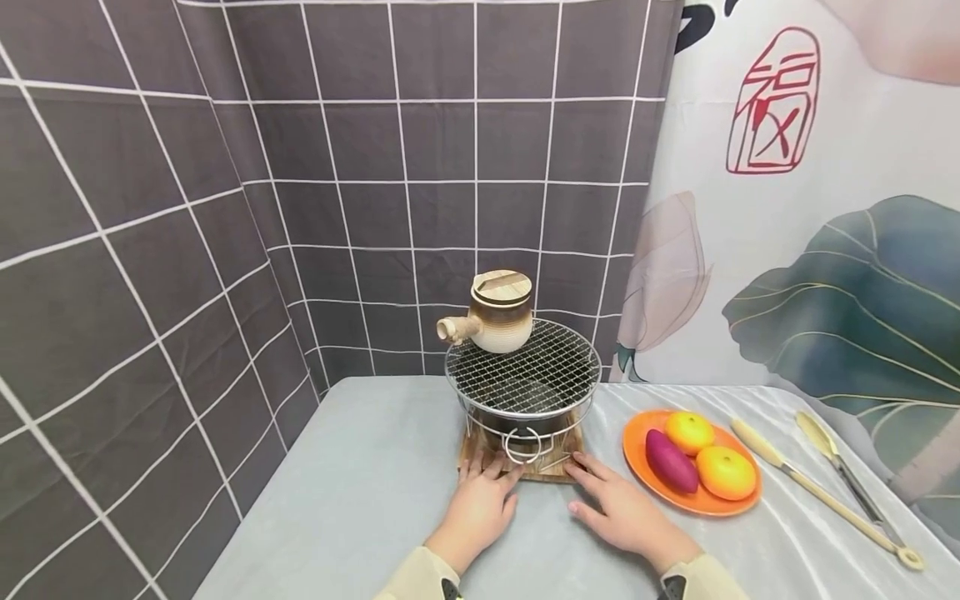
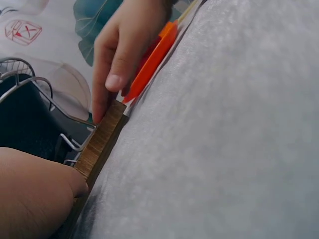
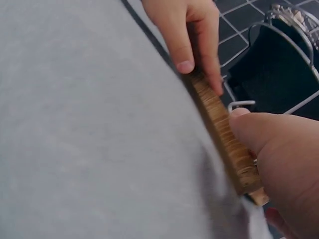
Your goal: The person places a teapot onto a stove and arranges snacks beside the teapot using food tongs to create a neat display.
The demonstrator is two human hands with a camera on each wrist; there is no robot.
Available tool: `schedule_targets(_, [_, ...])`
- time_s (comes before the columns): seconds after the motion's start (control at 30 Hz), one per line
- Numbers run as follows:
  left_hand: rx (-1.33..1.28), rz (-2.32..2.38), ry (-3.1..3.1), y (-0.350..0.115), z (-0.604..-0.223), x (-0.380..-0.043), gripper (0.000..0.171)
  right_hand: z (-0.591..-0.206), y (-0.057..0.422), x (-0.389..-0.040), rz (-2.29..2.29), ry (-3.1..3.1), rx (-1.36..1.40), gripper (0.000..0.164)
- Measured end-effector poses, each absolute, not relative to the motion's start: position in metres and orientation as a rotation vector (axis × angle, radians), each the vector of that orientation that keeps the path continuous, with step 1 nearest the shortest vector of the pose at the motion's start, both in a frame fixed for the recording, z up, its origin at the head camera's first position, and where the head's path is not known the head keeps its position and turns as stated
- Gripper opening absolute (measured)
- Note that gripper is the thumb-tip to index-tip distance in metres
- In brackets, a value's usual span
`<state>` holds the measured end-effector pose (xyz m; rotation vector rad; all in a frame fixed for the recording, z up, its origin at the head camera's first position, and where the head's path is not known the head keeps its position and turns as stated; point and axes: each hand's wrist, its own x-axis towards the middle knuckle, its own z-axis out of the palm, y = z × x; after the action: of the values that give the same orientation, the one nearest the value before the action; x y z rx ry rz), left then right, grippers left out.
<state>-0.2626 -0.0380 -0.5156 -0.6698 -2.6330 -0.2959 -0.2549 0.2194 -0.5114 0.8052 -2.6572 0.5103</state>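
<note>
In the head view, my left hand (image 1: pixel 474 507) rests its fingers on the front left part of a square wooden board (image 1: pixel 551 471). On the board's front right corner lie the fingers of my right hand (image 1: pixel 624 510). Both thumbs point inward over the cloth. A small charcoal grill stands on the board, with a wire rack (image 1: pixel 558 375) on top and a ring handle (image 1: pixel 522 446) facing me. Left of the rack's middle sits a ribbed clay teapot (image 1: pixel 501 321) with a wooden lid and a side handle. The left wrist view shows the board's front edge (image 2: pixel 102 139) between both hands.
Right of the grill is an orange plate (image 1: pixel 637 421) with two orange citrus fruits (image 1: pixel 726 472) and a purple sweet potato (image 1: pixel 671 461). Wooden-tipped tongs (image 1: pixel 825 496) lie farther right. Behind the table (image 1: pixel 352 467) hang a dark tiled backdrop (image 1: pixel 435 142) and a printed one.
</note>
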Motion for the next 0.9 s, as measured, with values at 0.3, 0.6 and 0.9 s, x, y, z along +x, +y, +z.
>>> schedule_targets(0.3, [-0.670, -0.269, -2.568, -0.038, -0.516, -0.261, 0.040, -0.460, 0.248, -0.249, 0.374, -2.668, 0.768, 0.044])
schedule_targets(0.6, [-0.656, -0.250, -2.511, -0.038, -0.519, -0.261, 0.038, -0.418, 0.306, -0.249, 0.336, -2.639, 0.625, 0.043])
schedule_targets(0.9, [-0.645, -0.212, -2.510, -0.038, -0.524, -0.266, 0.039, -0.408, 0.362, -0.249, 0.295, -2.779, 0.379, 0.061])
